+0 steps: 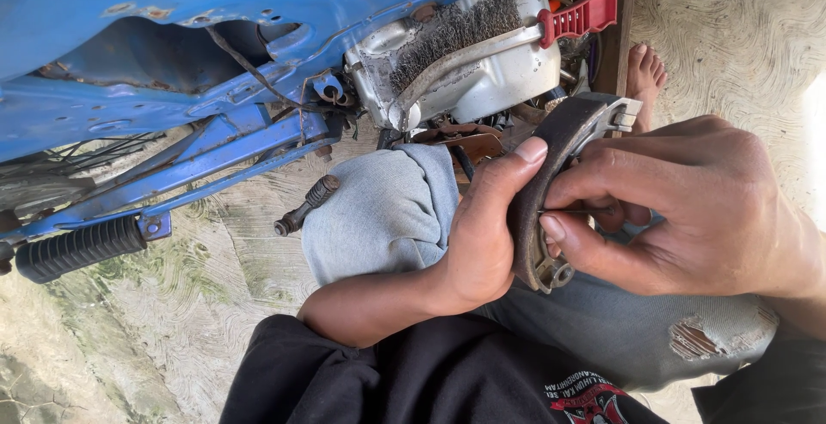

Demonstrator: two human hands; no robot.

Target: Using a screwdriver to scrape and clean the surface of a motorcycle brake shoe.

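- Left hand (482,226) wrapped around curved brake shoe (551,192), thumb along the lining.
- Right hand (688,209) pinching a thin pin against the shoe.
- Shoe just below the wire brush (456,33); best kept steady on the knee.

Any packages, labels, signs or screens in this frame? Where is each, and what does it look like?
No packages, signs or screens.
Printed emblem: bottom edge, on the black shirt; red and white design, partly cut off.
Brake shoe, held by left hand and right hand: no label visible.
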